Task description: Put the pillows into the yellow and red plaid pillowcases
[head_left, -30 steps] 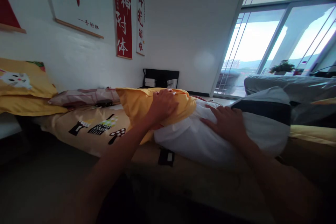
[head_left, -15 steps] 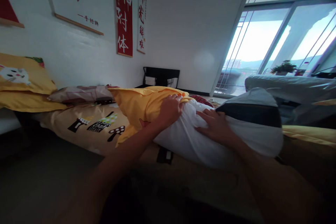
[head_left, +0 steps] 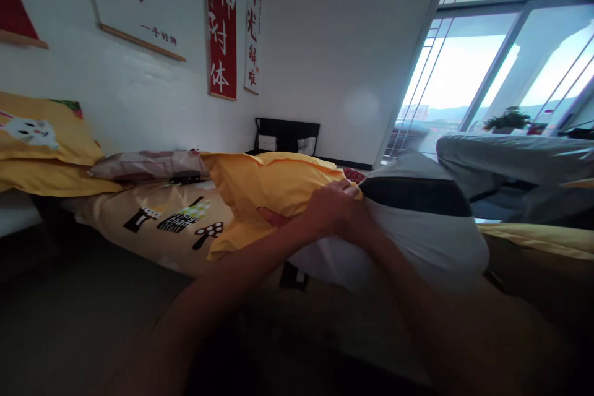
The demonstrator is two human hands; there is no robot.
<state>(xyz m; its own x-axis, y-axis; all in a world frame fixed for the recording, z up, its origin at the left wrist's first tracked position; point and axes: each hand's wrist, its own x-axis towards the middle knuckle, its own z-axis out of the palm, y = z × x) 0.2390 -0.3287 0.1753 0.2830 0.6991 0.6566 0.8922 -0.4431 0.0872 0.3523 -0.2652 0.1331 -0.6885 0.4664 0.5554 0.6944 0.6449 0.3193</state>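
Note:
A yellow pillowcase point(head_left: 273, 182) covers the left part of a white pillow point(head_left: 431, 241), whose bare right part shows a wide dark band. My left hand point(head_left: 330, 205) is closed on the case's edge, where yellow cloth meets white. Pressed up against it, my right hand point(head_left: 362, 219) is at the same edge. Its fingers are mostly hidden behind the left hand, so their grip does not show. The pillow lies across the bed's tan, mushroom-printed bedding point(head_left: 171, 223).
At the left, yellow pillows point(head_left: 51, 154) with a rabbit print lie near a pink-and-white checked pillow point(head_left: 143, 166). Hanging scrolls point(head_left: 223, 31) line the wall. A covered sofa point(head_left: 515, 151) stands near the window at right, and a black stand point(head_left: 297, 133) at the back.
My right hand has moved left from the white pillow to beside my left hand. The left hand has shifted right with the pillowcase edge, and more yellow now covers the white.

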